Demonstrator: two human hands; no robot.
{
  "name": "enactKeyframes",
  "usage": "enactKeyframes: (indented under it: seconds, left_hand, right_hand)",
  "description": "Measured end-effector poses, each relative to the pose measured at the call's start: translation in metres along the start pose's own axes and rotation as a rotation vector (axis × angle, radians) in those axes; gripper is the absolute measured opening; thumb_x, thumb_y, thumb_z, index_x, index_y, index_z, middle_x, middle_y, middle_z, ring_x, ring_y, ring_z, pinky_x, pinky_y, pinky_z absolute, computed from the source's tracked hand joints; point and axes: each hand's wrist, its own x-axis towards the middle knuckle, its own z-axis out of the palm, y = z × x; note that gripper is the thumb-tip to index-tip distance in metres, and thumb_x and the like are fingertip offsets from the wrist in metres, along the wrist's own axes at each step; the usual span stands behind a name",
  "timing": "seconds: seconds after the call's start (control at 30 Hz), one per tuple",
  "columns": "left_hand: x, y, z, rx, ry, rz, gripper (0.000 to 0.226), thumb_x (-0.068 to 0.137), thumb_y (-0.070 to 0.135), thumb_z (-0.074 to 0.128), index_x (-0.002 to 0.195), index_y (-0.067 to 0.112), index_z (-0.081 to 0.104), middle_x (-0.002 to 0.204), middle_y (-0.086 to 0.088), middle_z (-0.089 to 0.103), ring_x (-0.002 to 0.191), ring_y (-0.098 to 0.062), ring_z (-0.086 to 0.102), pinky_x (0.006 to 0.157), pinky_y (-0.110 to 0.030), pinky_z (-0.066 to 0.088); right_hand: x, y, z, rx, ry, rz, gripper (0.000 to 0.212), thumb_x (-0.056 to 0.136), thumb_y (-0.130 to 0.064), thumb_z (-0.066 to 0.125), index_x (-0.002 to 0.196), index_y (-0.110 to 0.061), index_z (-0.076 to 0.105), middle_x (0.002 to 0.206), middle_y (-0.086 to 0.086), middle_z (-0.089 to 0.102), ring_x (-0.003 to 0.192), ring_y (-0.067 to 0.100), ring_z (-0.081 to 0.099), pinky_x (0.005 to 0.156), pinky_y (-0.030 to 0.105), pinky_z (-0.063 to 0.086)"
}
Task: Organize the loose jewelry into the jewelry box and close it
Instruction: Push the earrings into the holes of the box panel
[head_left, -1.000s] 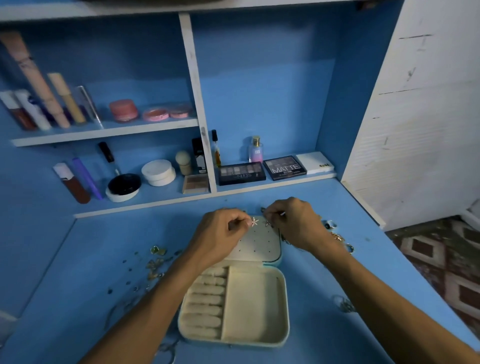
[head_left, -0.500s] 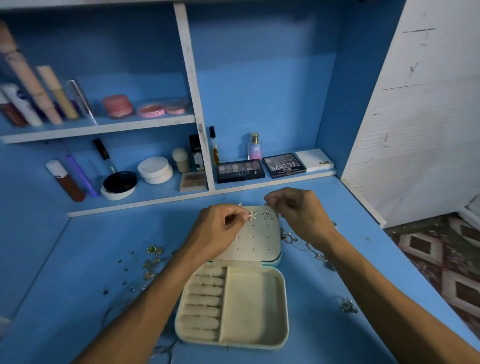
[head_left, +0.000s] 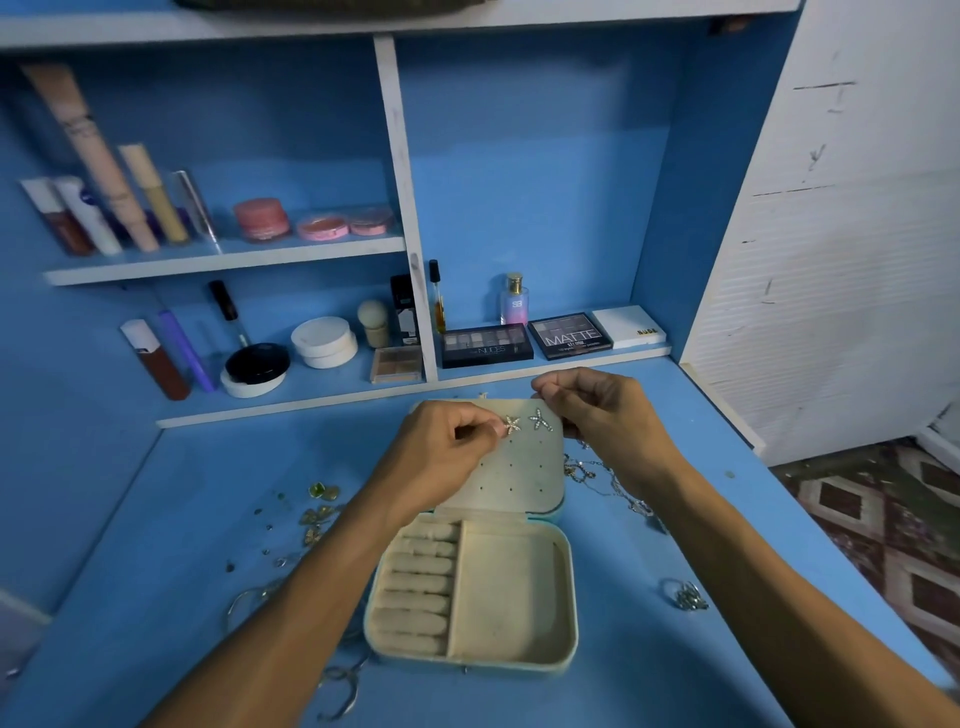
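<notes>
Some loose jewelry (head_left: 318, 515) on blue tabletop (head_left: 156, 597)

Left grip (head_left: 441, 452), right grip (head_left: 608, 415) bare; forearms (head_left: 291, 597) unsleeved.

Count: 1 jewelry box (head_left: 511, 597), open. 2 starfish earrings (head_left: 540, 419) on its lid (head_left: 524, 467). Lower shelf (head_left: 550, 365), right bay: 3 palettes (head_left: 487, 345), 1 perfume bottle (head_left: 514, 301), 1 dropper vial (head_left: 438, 299). Upper shelf (head_left: 223, 265): 3 pink pots (head_left: 261, 219). Loose jewelry (head_left: 319, 512) on worktop (head_left: 182, 519): too tangled to count.
</notes>
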Motion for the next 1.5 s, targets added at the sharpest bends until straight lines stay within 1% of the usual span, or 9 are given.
enactKeyframes:
  seconds: [0.2, 0.27, 0.33, 0.53, 0.63, 0.77, 1.1, 1.4, 1.5]
  left_hand:
    - [-0.003, 0.006, 0.003, 0.084, 0.068, 0.008, 0.014, 0.097, 0.025, 0.065, 0.101, 0.022, 0.079, 0.095, 0.015, 0.075, 0.087, 0.005, 0.066, 0.075, -0.009, 0.048]
    - [-0.004, 0.008, 0.005, 0.131, 0.127, -0.008, 0.015, 0.097, 0.029, 0.065, 0.100, 0.023, 0.079, 0.090, 0.014, 0.074, 0.080, 0.001, 0.065, 0.069, -0.016, 0.048]
    - [-0.004, 0.008, 0.008, 0.137, 0.163, -0.018, 0.017, 0.097, 0.032, 0.065, 0.100, 0.023, 0.079, 0.089, 0.014, 0.074, 0.078, 0.000, 0.064, 0.067, -0.017, 0.046]
    - [0.000, 0.006, 0.011, -0.115, 0.111, -0.090, 0.009, 0.095, 0.027, 0.069, 0.093, 0.027, 0.078, 0.086, 0.012, 0.076, 0.082, -0.009, 0.070, 0.070, -0.014, 0.051]
    - [0.000, 0.003, 0.011, -0.112, 0.116, -0.068, 0.009, 0.093, 0.023, 0.071, 0.092, 0.026, 0.079, 0.089, 0.014, 0.077, 0.087, -0.003, 0.070, 0.078, -0.015, 0.052]
    - [-0.005, 0.000, 0.013, -0.110, 0.141, -0.015, 0.009, 0.092, 0.018, 0.072, 0.094, 0.023, 0.079, 0.090, 0.012, 0.077, 0.086, -0.002, 0.070, 0.080, -0.014, 0.053]
    - [-0.005, 0.005, 0.018, -0.186, 0.198, -0.014, 0.011, 0.094, 0.019, 0.070, 0.101, 0.017, 0.078, 0.091, 0.011, 0.076, 0.084, 0.005, 0.068, 0.072, -0.004, 0.046]
    - [-0.006, 0.005, 0.022, -0.101, 0.224, 0.018, 0.013, 0.097, 0.020, 0.066, 0.103, 0.018, 0.077, 0.094, 0.016, 0.073, 0.089, 0.007, 0.065, 0.076, -0.004, 0.046]
    - [-0.007, 0.006, 0.023, -0.013, 0.260, 0.026, 0.009, 0.095, 0.025, 0.069, 0.095, 0.026, 0.077, 0.087, 0.023, 0.071, 0.085, 0.009, 0.065, 0.076, -0.010, 0.050]
  right_hand:
    - [-0.002, -0.002, 0.001, 0.022, 0.001, 0.021, 0.017, 0.098, -0.017, 0.062, 0.106, -0.007, 0.073, 0.089, 0.003, 0.075, 0.072, 0.005, 0.066, 0.061, 0.013, 0.050]
    - [-0.002, -0.002, 0.001, 0.016, 0.005, 0.036, 0.018, 0.098, -0.017, 0.061, 0.107, -0.007, 0.073, 0.093, 0.005, 0.075, 0.078, 0.008, 0.068, 0.066, 0.016, 0.053]
    - [-0.002, -0.001, 0.001, 0.019, 0.006, 0.047, 0.019, 0.098, -0.017, 0.062, 0.108, -0.007, 0.073, 0.095, 0.005, 0.076, 0.083, 0.011, 0.069, 0.071, 0.019, 0.057]
    - [-0.001, -0.002, 0.000, 0.040, -0.003, 0.046, 0.018, 0.098, -0.016, 0.061, 0.107, -0.006, 0.073, 0.092, 0.004, 0.076, 0.076, 0.007, 0.069, 0.067, 0.016, 0.053]
    - [0.000, -0.002, 0.000, 0.040, -0.005, 0.046, 0.017, 0.098, -0.015, 0.062, 0.106, -0.006, 0.074, 0.090, 0.003, 0.076, 0.077, 0.008, 0.068, 0.070, 0.019, 0.056]
    - [-0.001, 0.000, 0.000, 0.063, -0.008, 0.051, 0.016, 0.098, -0.015, 0.062, 0.105, -0.006, 0.074, 0.090, 0.004, 0.075, 0.081, 0.011, 0.068, 0.083, 0.029, 0.060]
    - [0.000, -0.001, 0.002, 0.084, -0.002, 0.071, 0.017, 0.098, -0.016, 0.061, 0.106, -0.006, 0.073, 0.091, 0.003, 0.076, 0.078, 0.009, 0.068, 0.073, 0.021, 0.057]
    - [-0.001, -0.002, 0.001, 0.111, -0.015, 0.088, 0.016, 0.098, -0.016, 0.061, 0.104, -0.009, 0.074, 0.093, 0.004, 0.076, 0.082, 0.012, 0.068, 0.078, 0.024, 0.059]
    - [-0.001, -0.001, 0.001, 0.115, -0.022, 0.086, 0.015, 0.098, -0.016, 0.061, 0.103, -0.009, 0.074, 0.092, 0.004, 0.076, 0.083, 0.013, 0.068, 0.080, 0.026, 0.060]
